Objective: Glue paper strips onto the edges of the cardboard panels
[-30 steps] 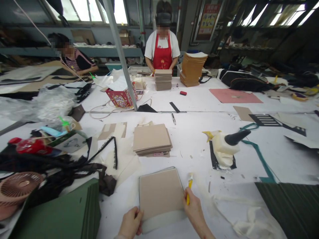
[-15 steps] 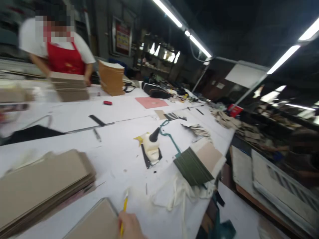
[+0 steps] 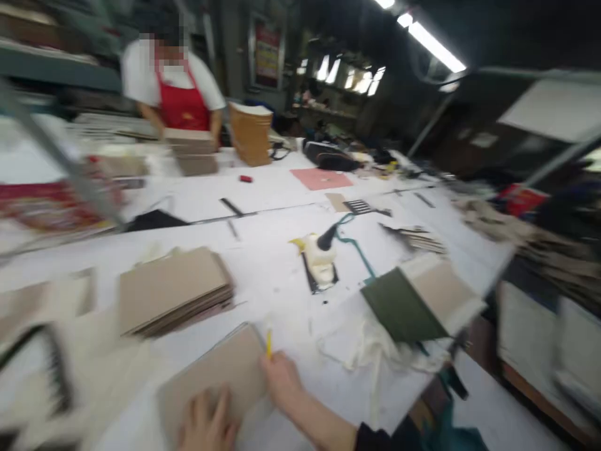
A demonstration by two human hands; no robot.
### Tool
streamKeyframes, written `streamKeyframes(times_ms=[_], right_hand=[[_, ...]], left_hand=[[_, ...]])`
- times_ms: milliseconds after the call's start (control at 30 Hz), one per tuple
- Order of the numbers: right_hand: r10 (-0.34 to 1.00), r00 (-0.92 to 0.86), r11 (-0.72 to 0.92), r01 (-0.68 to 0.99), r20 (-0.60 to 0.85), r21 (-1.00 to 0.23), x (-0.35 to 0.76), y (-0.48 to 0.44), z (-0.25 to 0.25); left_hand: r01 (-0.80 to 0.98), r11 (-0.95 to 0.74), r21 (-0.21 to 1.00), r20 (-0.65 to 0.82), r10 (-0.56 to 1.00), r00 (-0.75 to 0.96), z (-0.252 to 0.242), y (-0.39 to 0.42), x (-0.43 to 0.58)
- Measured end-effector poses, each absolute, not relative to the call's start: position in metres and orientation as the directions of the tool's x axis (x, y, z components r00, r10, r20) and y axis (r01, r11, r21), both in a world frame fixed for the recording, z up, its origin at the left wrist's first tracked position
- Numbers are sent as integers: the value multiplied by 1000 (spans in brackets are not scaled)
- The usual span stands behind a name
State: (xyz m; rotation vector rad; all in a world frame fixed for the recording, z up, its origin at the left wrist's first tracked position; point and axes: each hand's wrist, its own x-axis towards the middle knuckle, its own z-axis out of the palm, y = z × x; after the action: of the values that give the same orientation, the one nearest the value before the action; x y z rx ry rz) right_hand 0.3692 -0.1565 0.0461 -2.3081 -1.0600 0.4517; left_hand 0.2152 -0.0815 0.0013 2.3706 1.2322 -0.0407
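Note:
A flat beige board panel point(image 3: 220, 369) lies at the near edge of the table. My left hand point(image 3: 206, 419) rests on it with its fingers spread, pressing on its near part. My right hand point(image 3: 284, 379) is closed around a slim yellow tool point(image 3: 269, 344) beside the panel's right edge; the tool points away from me and its tip is blurred, so its kind is unclear. Up and to the left sits a stack of similar beige panels point(image 3: 173, 288). Beyond my right hand, a cream-smeared container with a dark cone point(image 3: 323, 257) stands on a black piece.
A dark green panel point(image 3: 404, 307) and pale fabric strips point(image 3: 370, 344) lie to the right. Across the table, a person in a red apron point(image 3: 183, 103) stands behind beige stacks point(image 3: 192, 150). A metal post point(image 3: 61, 156) rises at left; boards point(image 3: 526, 338) lean at right.
The view has swung left, so things appear shifted to the right. My left hand has come into view on the panel. The right hand still holds the yellow tool.

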Motion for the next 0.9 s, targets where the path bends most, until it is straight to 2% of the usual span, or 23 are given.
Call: streamKeyframes(times_ms=[67,133,200,367,467,533,600,700,767,900], right_hand=[[850,516,-470,654,-104,-593,366,-149,31],[906,407,-393,713,-114,-581,367,-140,13],[935,336,-337,752,-110,-566,370,-137,-1],[977,213,-208,914,-25,-350,380,-148,-9],[986,166,-155,944,11,-292,389,-148,-4],[980,199,-179,928,28,-327,397,-144,0],[964,265,-229,879,28,-419,402,-140,4],[920,391,-324,712,-31,-623,402,-140,10],[883,463,-372,588,-78,-718,398,-144,14],[835,547,-405,532,-63,-743,387,-152,18]], left_hand=[[817,-531,224,-183,801,570,13,-89,192],[853,-491,175,-228,823,520,13,-88,188],[872,-457,177,-248,836,489,5,-84,190],[874,-433,220,-235,846,478,-7,-90,191],[877,-425,225,-232,850,472,-5,-93,190],[875,-424,234,-223,852,473,-3,-92,189],[872,-422,250,-222,851,476,0,-90,188],[868,-419,267,-238,844,480,6,-88,185],[862,-424,279,-243,837,490,10,-88,181],[833,-455,314,-200,826,527,13,-83,172]])
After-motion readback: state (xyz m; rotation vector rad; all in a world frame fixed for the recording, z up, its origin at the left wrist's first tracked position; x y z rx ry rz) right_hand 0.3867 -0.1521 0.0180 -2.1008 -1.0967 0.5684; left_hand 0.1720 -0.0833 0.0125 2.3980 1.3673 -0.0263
